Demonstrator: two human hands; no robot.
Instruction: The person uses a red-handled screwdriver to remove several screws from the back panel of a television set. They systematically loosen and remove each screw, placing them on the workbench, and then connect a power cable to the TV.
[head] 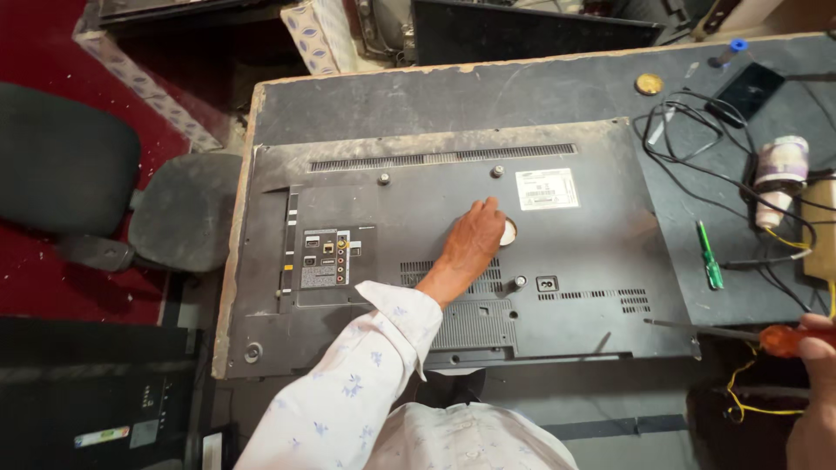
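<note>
The flat television (453,244) lies screen-down under the left hand (470,242), its dusty dark back panel up, ports to that hand's left, a small white disc (509,231) at its fingertips. The right hand (814,348) holds an orange-handled screwdriver (740,333), shaft pointing at the panel's near right corner

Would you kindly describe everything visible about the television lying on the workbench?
The television lies screen-down, its dusty black plastic back facing up on the grey workbench. It shows a vent strip along the far edge, a port panel, a white label and mounting studs. The left hand rests at its centre over a white disc.
</note>
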